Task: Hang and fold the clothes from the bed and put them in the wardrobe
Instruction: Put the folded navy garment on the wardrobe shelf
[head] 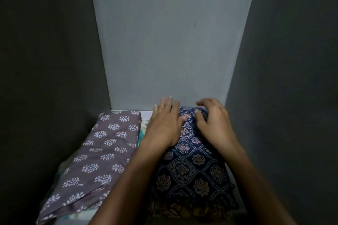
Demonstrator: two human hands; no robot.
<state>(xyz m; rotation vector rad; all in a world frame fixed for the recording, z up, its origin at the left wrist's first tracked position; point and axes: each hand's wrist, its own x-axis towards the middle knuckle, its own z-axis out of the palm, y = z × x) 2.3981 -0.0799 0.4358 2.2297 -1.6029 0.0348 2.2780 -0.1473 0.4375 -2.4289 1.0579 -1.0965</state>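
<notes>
A folded dark blue cloth with a floral lattice print [190,168] lies on the right of the wardrobe shelf, on top of a darker patterned piece [184,208]. My left hand [164,124] lies flat on its far left part with fingers straight. Over its far end, my right hand [214,120] has its fingers bent down onto the fabric; I cannot tell whether they pinch it. A folded mauve cloth with white leaf motifs [102,153] sits on the left of the shelf, untouched.
The grey back wall of the wardrobe [170,42] rises behind the piles, with dark side walls [45,60] close on both sides. A pale cloth [143,126] shows in the gap between the two piles. A strip of white shelf [146,113] shows at the back.
</notes>
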